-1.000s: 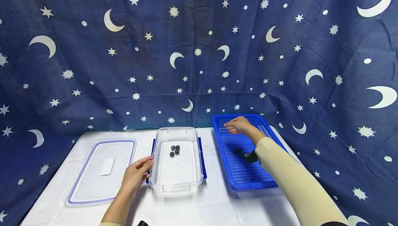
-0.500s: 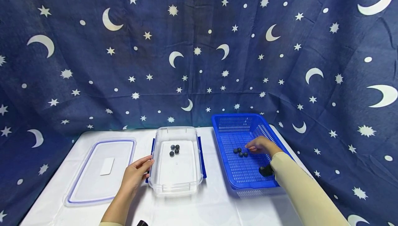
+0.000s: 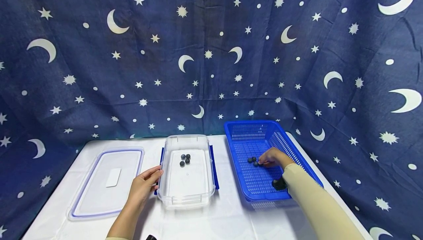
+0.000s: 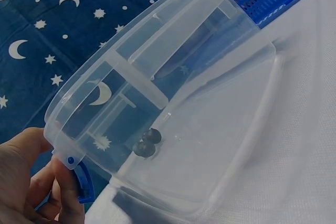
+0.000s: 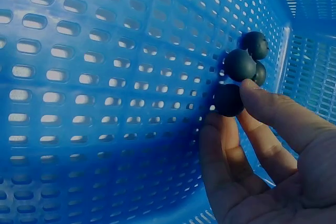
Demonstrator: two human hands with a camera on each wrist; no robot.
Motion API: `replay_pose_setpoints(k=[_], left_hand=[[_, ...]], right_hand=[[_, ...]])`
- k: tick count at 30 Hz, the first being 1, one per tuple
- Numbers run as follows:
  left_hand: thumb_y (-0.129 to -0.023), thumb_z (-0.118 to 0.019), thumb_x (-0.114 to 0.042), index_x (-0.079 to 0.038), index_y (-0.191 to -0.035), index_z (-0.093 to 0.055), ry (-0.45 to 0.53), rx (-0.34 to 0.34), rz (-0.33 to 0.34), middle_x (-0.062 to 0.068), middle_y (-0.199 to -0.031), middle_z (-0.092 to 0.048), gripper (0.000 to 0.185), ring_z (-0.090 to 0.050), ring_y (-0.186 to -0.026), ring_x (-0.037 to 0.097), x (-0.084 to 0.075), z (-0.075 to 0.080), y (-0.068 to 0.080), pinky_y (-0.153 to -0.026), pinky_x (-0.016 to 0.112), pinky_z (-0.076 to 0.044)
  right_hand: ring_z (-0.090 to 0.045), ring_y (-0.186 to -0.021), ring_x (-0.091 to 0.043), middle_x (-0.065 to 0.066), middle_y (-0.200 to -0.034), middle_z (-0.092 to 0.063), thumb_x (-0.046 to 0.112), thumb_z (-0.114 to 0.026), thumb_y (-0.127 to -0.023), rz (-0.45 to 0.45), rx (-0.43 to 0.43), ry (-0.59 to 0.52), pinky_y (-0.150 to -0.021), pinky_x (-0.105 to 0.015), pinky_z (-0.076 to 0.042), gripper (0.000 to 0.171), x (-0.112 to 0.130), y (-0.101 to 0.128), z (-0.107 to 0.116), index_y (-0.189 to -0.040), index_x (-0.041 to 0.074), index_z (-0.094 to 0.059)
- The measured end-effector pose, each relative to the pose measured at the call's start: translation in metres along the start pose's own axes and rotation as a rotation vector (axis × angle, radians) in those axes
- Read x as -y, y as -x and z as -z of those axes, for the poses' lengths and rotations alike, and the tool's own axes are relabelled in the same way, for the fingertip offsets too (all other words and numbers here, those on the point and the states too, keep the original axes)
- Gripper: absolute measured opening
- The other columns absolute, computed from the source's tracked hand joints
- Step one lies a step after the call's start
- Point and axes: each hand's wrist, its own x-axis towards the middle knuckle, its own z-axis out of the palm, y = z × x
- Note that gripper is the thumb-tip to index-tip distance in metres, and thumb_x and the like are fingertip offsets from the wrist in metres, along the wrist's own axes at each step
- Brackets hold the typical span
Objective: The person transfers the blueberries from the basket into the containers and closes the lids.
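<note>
In the head view my left hand [image 3: 143, 185] grips the left side of a clear plastic food container [image 3: 195, 183]; in the left wrist view its thumb and fingers hold the rim beside a blue clip [image 4: 84, 182]. Several blueberries [image 3: 182, 163] lie together on the container's floor. My right hand [image 3: 272, 156] reaches down into a blue perforated basket [image 3: 236, 155]. There, in the right wrist view, thumb and fingertips pinch a blueberry [image 5: 229, 100]. Other blueberries [image 5: 240, 65] sit right beside it on the basket floor.
Left of the container, the clear lid [image 3: 97, 196] with a blue-violet seal and a white rectangle [image 3: 114, 177] lies flat on the white-covered table [image 3: 228, 218]. A dark blue curtain [image 3: 211, 86] with moons and stars stands behind the table.
My right hand has lowered into the basket, then shifted slightly left onto the blueberries, and now pinches one. The left hand keeps its hold on the container.
</note>
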Motion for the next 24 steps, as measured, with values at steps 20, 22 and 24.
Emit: replay_pose_setpoints(k=[20, 22, 24], left_hand=[[-0.090, -0.073, -0.031, -0.001, -0.134, -0.059, -0.007, -0.005, 0.003, -0.011, -0.088, -0.064, 0.055, -0.056, -0.079, 0.004, 0.0002, -0.0003, -0.0001, -0.061, 0.014, -0.052], [-0.090, -0.073, -0.031, -0.001, -0.134, -0.059, -0.006, -0.008, 0.005, -0.011, -0.088, -0.064, 0.055, -0.056, -0.079, 0.004, 0.0001, -0.0003, 0.0001, -0.061, 0.014, -0.052], [-0.090, -0.073, -0.030, -0.001, -0.134, -0.059, -0.005, -0.010, 0.005, -0.011, -0.087, -0.064, 0.055, -0.056, -0.079, 0.004, -0.0001, -0.0004, 0.0003, -0.061, 0.014, -0.052]], right_hand=[[-0.062, -0.059, -0.014, -0.014, -0.078, -0.070, -0.012, -0.069, -0.082, -0.017, 0.015, -0.008, -0.064, -0.028, -0.060, 0.013, -0.0031, -0.0014, -0.0025, -0.094, -0.015, -0.069], [-0.062, -0.059, -0.014, -0.015, -0.078, -0.070, -0.011, -0.069, -0.082, -0.020, 0.017, -0.012, -0.065, -0.028, -0.060, 0.012, -0.0026, -0.0004, -0.0029, -0.094, -0.015, -0.069], [-0.062, -0.059, -0.014, -0.016, -0.079, -0.070, -0.011, -0.068, -0.083, -0.018, 0.020, -0.013, -0.066, -0.028, -0.060, 0.012, -0.0027, -0.0003, -0.0030, -0.094, -0.015, -0.069]])
